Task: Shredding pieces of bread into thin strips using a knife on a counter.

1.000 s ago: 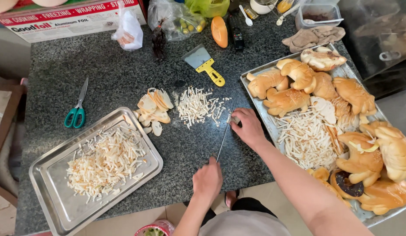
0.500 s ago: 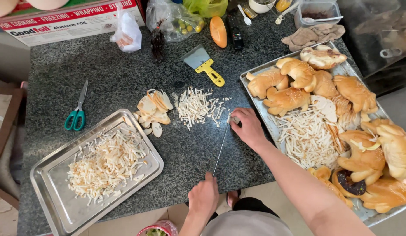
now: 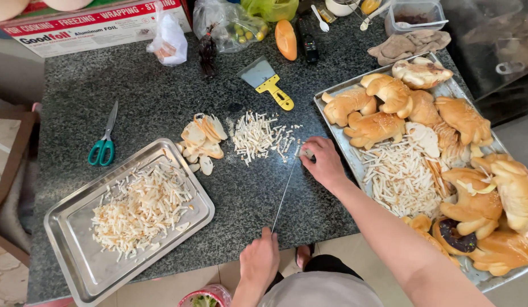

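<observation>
A person stands at a dark speckled counter, a long thin knife stretched between both hands. The left hand is closed round the handle at the counter's near edge; the right hand rests curled on the far end of the blade, fingers pressing down, seemingly on a small piece of bread that is hard to make out. The knife lies almost flat on the stone, just beside a heap of bread strips. Left of that heap sit sliced bread rounds. A steel tray at the left holds more strips; a larger tray at the right carries rolls. Green scissors and a yellow-handled scraper lie well apart.
</observation>
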